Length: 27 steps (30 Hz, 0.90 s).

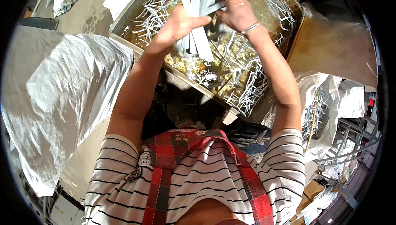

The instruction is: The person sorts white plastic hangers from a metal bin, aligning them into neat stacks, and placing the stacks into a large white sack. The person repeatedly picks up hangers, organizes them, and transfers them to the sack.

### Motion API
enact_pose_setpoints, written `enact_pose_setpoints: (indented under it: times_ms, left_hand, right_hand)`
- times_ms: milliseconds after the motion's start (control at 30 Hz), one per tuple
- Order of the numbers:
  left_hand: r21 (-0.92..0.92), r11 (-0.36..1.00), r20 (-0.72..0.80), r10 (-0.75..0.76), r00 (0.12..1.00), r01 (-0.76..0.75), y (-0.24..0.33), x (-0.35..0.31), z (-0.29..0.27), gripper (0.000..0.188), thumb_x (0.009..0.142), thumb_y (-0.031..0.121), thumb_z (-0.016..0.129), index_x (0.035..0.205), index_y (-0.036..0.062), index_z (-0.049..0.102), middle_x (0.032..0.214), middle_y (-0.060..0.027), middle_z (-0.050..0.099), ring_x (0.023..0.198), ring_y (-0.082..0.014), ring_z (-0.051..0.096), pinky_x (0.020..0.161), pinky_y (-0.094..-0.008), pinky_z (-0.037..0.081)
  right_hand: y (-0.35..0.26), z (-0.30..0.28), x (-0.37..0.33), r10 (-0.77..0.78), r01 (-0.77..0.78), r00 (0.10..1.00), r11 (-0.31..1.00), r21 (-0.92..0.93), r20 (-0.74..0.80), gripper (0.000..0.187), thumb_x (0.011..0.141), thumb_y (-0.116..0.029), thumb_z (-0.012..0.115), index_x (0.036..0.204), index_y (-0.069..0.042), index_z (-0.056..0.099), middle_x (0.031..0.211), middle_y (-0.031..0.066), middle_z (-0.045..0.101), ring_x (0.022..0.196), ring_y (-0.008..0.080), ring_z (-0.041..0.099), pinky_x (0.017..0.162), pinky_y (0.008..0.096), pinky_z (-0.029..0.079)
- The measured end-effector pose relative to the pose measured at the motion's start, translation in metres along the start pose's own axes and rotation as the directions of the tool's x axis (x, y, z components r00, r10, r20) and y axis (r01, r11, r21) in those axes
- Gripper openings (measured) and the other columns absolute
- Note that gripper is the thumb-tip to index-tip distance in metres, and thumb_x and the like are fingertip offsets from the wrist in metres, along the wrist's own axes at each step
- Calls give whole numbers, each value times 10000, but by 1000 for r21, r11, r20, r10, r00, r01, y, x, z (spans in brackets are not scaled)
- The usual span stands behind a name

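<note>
Over a large shallow metal tray [187,80], both my hands are on a bundle of flat pale grey strips [202,45]. The bundle's lower ends fan out below my hands, and its upper part is blurred. My left hand [177,26] grips it from the left side, thumb lying across the strips. My right hand [237,10], with a bracelet at the wrist, has its fingers curled round the upper right of the bundle. Inside the tray lie many thin white bent strips [252,85], heaped along its edges, and yellowish crumbly bits [179,64] in the middle.
White cloth or sheeting [78,80] covers something large at the left. At the right stands a brownish panel [332,51] beside the tray. A white bag [317,105] there holds more thin strips and a stick. A metal frame [350,142] stands farther right.
</note>
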State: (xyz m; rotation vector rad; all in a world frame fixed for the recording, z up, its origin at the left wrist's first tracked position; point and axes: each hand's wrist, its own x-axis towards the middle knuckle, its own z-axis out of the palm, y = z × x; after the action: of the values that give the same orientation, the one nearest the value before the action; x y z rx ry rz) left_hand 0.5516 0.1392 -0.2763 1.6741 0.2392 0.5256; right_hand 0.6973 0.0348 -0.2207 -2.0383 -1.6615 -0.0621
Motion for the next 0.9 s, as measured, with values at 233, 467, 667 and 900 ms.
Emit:
enact_pose_setpoints:
  times_ms: [233, 467, 667, 900]
  left_hand:
    - [-580, 799, -387, -439, 811, 156, 7, 4, -50, 165, 779, 56, 626, 887, -68, 614, 791, -124, 640, 693, -183, 628, 630, -287, 522]
    - [-367, 927, -770, -254, 585, -81, -17, 12, -76, 251, 692, -45, 685, 922, -87, 593, 859, -130, 628, 732, -201, 613, 675, -308, 501]
    - [-208, 977, -863, -166, 478, -36, -18, 12, -88, 353, 677, -55, 690, 997, -116, 554, 907, -147, 618, 747, -225, 609, 672, -315, 492]
    - [-205, 979, -805, -179, 565, 18, -11, 10, -75, 317, 691, -34, 692, 974, -102, 566, 896, -137, 625, 742, -206, 614, 668, -307, 495]
  right_hand:
    - [169, 93, -77, 646, -478, 745, 690, -543, 165, 243, 813, -281, 520, 851, -61, 616, 876, 188, 632, 859, 350, 608, 759, 427, 480]
    - [211, 179, -119, 806, -495, 508, 563, -662, 305, 339, 738, -407, 603, 891, -115, 685, 968, 124, 651, 918, 264, 627, 733, 350, 503]
    - [193, 149, -78, 824, -696, 508, 565, -444, 251, 327, 728, -319, 601, 912, -57, 668, 980, 164, 638, 917, 311, 617, 779, 385, 491]
    - [142, 192, -20, 520, -438, 742, 854, -281, 423, 426, 729, -278, 584, 1011, 40, 564, 1022, 239, 593, 959, 357, 584, 830, 398, 476]
